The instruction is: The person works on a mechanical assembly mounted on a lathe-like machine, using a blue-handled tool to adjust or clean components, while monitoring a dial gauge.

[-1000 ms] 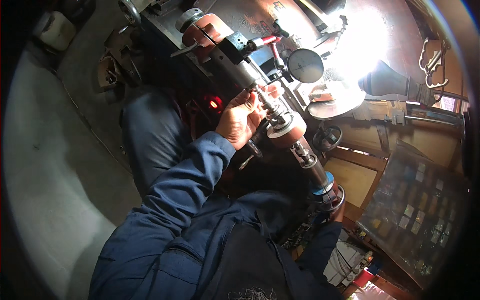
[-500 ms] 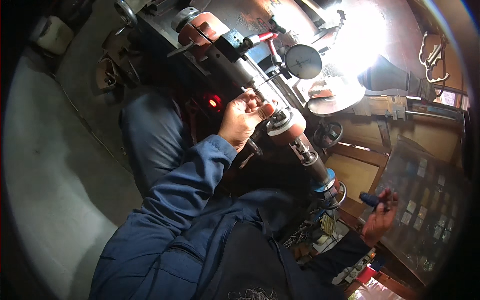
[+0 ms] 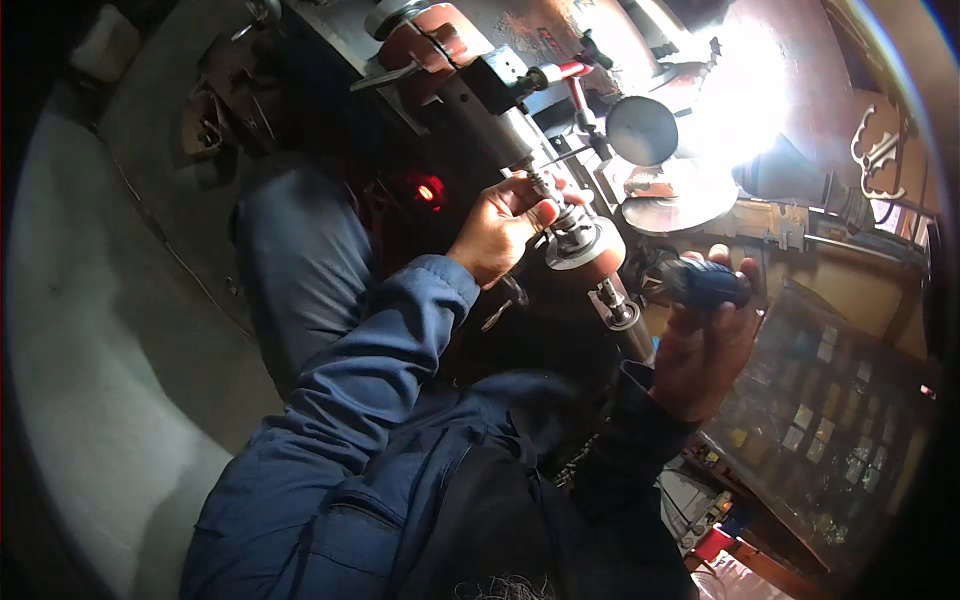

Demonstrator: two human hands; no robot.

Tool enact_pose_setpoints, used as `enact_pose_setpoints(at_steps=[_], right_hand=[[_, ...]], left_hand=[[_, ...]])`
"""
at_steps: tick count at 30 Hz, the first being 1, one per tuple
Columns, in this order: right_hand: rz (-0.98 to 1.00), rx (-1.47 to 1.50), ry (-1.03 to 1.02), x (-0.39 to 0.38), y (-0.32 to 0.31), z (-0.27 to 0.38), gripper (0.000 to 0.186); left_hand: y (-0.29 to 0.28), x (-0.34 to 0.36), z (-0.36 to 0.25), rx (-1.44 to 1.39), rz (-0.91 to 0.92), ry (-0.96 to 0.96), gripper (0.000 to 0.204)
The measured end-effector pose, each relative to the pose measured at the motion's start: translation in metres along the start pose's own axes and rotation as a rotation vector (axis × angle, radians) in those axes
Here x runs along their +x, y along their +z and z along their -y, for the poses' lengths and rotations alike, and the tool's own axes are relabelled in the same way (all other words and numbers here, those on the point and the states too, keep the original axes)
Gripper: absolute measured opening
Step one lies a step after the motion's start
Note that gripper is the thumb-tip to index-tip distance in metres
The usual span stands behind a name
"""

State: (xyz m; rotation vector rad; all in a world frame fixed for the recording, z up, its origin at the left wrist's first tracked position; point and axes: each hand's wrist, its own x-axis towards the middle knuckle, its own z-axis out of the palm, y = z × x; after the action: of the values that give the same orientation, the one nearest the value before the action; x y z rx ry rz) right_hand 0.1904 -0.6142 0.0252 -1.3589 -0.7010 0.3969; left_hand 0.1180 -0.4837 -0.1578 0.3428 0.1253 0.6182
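Observation:
My left hand has its fingers closed round a thin stepped metal spindle on the machine, between a steel cylinder and an orange-red collar with a silver face. Above it a round dial indicator sits on a red jointed arm. My right hand is raised to the right of the collar, gripping a dark blue cylindrical tool with a blurred pale tip. The tool is apart from the spindle. Below the collar, the shaft runs down and passes behind my right arm.
A bright lamp glares at the top right over the machine bed. A handled metal fitting hangs at the right. A plastic-covered board with small packets stands below it. A red light glows beside my knee; cardboard lies at the upper left.
My right hand has left the handwheel at the shaft's lower end and moved up toward the collar, now carrying the dark blue tool. My left hand stays at the spindle.

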Motion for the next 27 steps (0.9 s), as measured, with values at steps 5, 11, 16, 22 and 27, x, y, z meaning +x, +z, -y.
enact_pose_setpoints(at_steps=[5, 11, 16, 22, 27], right_hand=[[0.047, -0.439, -0.406, 0.003, 0.047, -0.038, 0.061], [0.332, -0.911, -0.529, 0.017, 0.065, -0.063, 0.054], [0.409, -1.032, -0.469, 0.018, 0.075, -0.072, 0.050], [0.243, -0.910, -0.703, 0.019, 0.097, -0.064, 0.037], [0.287, -1.228, -0.546, 0.011, 0.084, -0.075, 0.029]], left_hand=[[0.012, -0.007, -0.006, 0.061, 0.012, 0.056, 0.025], [0.006, -0.007, -0.001, 0.055, -0.131, -0.052, 0.023], [0.006, -0.005, -0.001, 0.152, -0.148, -0.046, 0.017], [0.006, -0.005, -0.008, 0.062, -0.132, 0.008, 0.019], [0.007, 0.000, -0.002, 0.079, -0.120, -0.043, 0.023]])
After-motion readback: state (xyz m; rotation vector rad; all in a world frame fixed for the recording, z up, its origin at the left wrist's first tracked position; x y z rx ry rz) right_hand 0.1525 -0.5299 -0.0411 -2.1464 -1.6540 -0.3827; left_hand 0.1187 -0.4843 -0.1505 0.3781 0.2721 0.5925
